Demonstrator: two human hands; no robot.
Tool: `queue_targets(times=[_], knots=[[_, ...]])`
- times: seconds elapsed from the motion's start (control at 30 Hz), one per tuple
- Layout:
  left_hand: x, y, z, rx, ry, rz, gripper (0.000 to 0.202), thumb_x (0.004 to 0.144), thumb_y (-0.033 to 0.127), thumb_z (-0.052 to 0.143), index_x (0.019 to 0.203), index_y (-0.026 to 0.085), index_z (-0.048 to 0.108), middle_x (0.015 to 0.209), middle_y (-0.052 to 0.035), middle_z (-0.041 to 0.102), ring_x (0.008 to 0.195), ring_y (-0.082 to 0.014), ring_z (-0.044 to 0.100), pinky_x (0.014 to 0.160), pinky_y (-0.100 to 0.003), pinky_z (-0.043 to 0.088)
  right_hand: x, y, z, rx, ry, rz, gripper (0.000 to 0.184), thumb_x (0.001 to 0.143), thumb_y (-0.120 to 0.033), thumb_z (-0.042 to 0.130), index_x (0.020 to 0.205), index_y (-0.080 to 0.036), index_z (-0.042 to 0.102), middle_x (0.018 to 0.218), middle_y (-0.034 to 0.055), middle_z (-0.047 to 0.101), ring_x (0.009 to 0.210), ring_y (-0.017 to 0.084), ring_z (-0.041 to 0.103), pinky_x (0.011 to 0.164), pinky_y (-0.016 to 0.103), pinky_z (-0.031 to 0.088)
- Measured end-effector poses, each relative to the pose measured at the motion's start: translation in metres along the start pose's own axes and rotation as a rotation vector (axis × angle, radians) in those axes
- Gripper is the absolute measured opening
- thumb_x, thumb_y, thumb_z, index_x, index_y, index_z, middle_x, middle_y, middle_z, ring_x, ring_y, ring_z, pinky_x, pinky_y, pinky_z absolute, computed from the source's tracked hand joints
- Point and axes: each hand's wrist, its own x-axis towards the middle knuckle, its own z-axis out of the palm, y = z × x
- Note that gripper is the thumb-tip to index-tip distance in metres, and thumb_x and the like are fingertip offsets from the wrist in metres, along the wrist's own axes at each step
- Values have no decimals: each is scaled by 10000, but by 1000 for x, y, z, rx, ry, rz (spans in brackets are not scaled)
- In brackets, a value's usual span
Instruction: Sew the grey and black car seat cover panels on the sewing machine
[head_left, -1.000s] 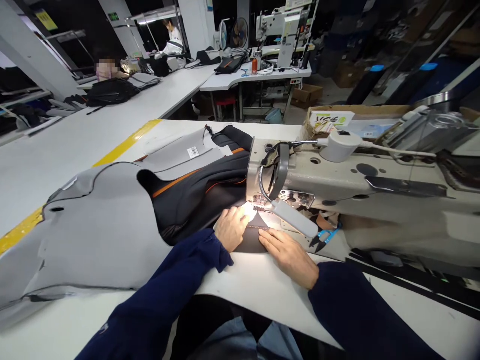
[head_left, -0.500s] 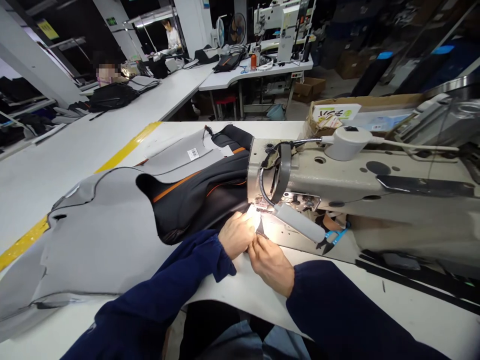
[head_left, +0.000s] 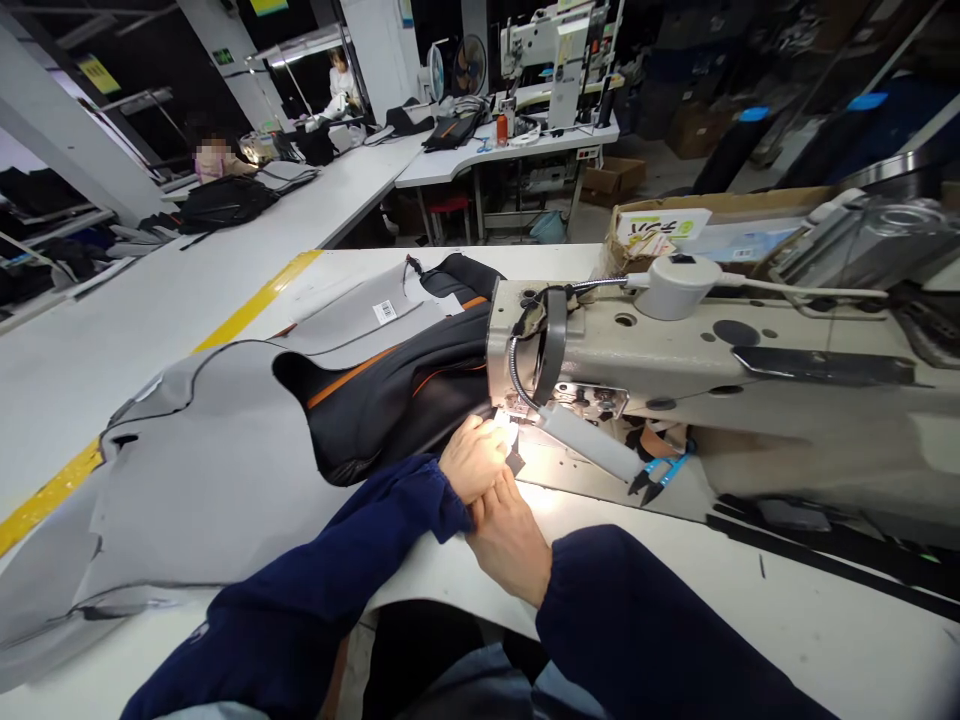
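Observation:
A large black and grey sewn cover (head_left: 390, 380) with orange trim spreads leftward from the sewing machine (head_left: 592, 340). Close by the machine's needle area, my left hand (head_left: 474, 458) presses on the cover's edge, its fingers closed on the material. My right hand (head_left: 510, 535) lies just in front, touching the left one, its fingers pinched together on the near edge; my left hand partly covers what it grips. A small dark corner of material (head_left: 516, 460) shows beside the fingers. The machine's lamp (head_left: 589, 440) lights this spot.
Blue-handled snips (head_left: 660, 475) lie on the machine bed to the right. A cardboard box (head_left: 705, 230) with papers stands behind the machine. Across the aisle are another sewing machine (head_left: 555, 60) and a bench with dark bags (head_left: 225, 200). Two people sit farther back.
My right hand has shifted left and slightly nearer to me, now against my left hand. The left hand has stayed nearly in place on the cover. The view has turned slightly.

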Motion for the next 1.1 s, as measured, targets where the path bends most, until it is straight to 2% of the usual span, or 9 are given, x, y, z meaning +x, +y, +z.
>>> queue_targets(times=[0.07,0.17,0.23,0.33,0.53,0.73,0.97,1.1], knots=[[0,-2,0,-9,-4,-8,159,909,173,479,827,133,610,899,-55,593,909,-207,487,794,-384,286,-2,2,-3,69,-22,-3,466,879,-261,539,1265,0,534,1241,245,551,1267,375,411,1086,577,312],[-1,-5,2,-21,14,3,162,912,164,467,844,140,612,896,-51,597,902,-197,487,807,-385,282,-14,8,-11,125,-28,14,488,937,-335,469,1317,-29,495,1344,194,496,1314,310,380,1102,475,354],[-1,-6,3,-21,29,12,159,905,155,466,835,136,608,893,-54,597,898,-197,487,817,-384,280,-24,12,-14,86,-18,30,501,953,-336,435,1333,-11,473,1405,196,433,1348,315,335,1093,452,372],[-1,-5,4,-14,40,11,176,910,162,454,824,132,604,888,-54,597,890,-201,488,822,-382,281,-30,13,-14,21,-23,10,543,954,-377,426,1314,25,485,1405,230,419,1352,353,318,1094,474,363],[1,-5,9,-55,60,14,130,879,155,498,820,133,612,876,-44,595,902,-193,492,857,-377,289,-22,14,-10,30,-54,24,535,946,-340,429,1313,47,477,1400,262,407,1357,364,304,1104,488,349],[3,-5,12,-64,120,13,135,857,122,502,829,138,633,863,-47,604,891,-195,499,845,-379,291,-12,22,-17,148,-103,16,508,914,-318,472,1298,14,490,1369,257,437,1352,348,313,1123,511,310],[8,-5,8,-60,83,-24,163,878,163,507,806,131,650,901,-52,609,898,-192,507,838,-375,296,-4,26,-20,201,-107,-17,520,893,-339,509,1293,-8,481,1341,245,448,1325,351,324,1135,532,252],[12,-7,9,-78,86,-54,160,862,188,531,797,144,671,891,-52,606,898,-197,508,823,-374,296,2,26,-18,206,-87,-41,484,886,-352,520,1255,-39,517,1269,219,505,1260,336,389,1130,540,237]])
